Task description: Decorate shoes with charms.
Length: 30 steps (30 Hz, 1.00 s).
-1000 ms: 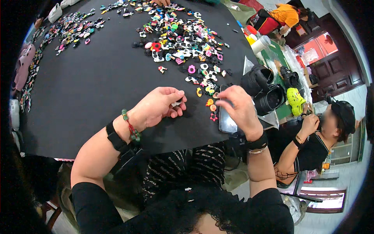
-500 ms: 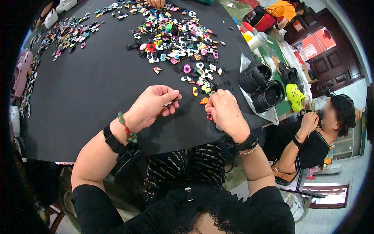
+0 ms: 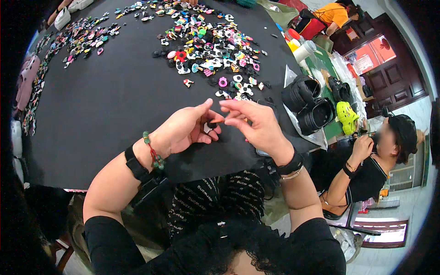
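A small black piece (image 3: 212,124) sits right between the two hands, low over the near edge of the black table (image 3: 105,105), with a bit of white showing beside it. The left hand (image 3: 183,130) pinches it, thumb out on top, the other fingers curled under. The right hand (image 3: 254,126) meets it fingertip to fingertip from three o'clock, thumb and forefinger closed toward the same piece; whether they actually grip it is too small to tell. There's a green bead bracelet (image 3: 153,153) and a black band on the left wrist, a black band on the right.

Up at twelve o'clock lies a wide scatter of colourful small charms (image 3: 206,46), with another strip (image 3: 82,36) at ten o'clock. At two o'clock, black clogs (image 3: 307,103) sit on clear plastic, a bright green clog (image 3: 347,117) just beyond. At three o'clock a seated person in a black cap (image 3: 403,133) bends over their own hands.
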{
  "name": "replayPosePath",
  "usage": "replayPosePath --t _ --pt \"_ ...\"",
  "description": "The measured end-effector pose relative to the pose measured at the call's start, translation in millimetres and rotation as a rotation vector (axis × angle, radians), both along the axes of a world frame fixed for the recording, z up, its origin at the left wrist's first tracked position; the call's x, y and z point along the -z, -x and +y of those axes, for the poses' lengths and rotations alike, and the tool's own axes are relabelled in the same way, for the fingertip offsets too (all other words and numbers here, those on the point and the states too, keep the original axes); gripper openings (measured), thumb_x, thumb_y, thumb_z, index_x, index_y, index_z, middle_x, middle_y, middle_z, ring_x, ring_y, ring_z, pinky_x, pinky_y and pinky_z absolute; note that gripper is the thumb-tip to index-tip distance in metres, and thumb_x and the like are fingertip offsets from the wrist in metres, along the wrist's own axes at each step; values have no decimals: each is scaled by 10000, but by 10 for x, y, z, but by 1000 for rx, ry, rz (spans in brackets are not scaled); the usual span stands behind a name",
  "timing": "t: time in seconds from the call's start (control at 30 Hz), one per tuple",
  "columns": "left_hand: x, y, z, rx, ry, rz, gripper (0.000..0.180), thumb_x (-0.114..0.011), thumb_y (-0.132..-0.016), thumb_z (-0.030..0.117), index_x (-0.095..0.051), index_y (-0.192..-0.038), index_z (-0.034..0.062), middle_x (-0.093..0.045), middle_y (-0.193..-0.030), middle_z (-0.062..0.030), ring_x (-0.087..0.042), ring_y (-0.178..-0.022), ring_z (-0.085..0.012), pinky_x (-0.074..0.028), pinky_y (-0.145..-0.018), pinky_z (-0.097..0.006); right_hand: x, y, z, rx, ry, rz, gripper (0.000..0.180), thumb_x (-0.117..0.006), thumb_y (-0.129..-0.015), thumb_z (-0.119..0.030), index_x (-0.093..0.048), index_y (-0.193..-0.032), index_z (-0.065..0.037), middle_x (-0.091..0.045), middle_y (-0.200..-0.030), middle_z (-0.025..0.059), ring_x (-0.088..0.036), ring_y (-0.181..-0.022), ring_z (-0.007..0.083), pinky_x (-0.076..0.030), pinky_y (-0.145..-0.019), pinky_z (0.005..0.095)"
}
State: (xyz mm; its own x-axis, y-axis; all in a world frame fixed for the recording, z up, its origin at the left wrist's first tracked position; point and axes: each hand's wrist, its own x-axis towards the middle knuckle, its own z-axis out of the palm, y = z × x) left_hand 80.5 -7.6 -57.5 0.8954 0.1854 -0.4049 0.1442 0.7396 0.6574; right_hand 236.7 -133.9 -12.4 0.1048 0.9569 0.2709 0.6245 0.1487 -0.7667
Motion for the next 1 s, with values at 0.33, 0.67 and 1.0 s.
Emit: replayPosePath --t 0.33,0.67,1.0 --pt "44 4 57 -69 -78 -20 222 -523 -976 233 -559 -838 62 -579 -764 -47 -513 -562 -114 -308 -377 -201 269 -504 -209 68 95 -705 157 -678 -752 -41 -632 -903 -46 -567 -895 108 -580 -887 305 -495 -751 393" --pt "35 8 46 -100 0 59 296 -486 -986 310 -526 -827 65 -475 -682 -24 -447 -513 -108 -251 -343 -189 193 -400 -209 177 68 -382 147 -693 -737 7 -587 -839 -7 -587 -766 115 -595 -724 310 -472 -644 379" --pt "37 26 12 -10 -13 10 381 -450 -992 397 -538 -815 72 -511 -663 -39 -481 -479 -124 -279 -333 -189 -54 -250 64 27 -150 -417 144 -665 -785 -40 -633 -924 -27 -637 -902 135 -625 -846 320 -500 -738 393"
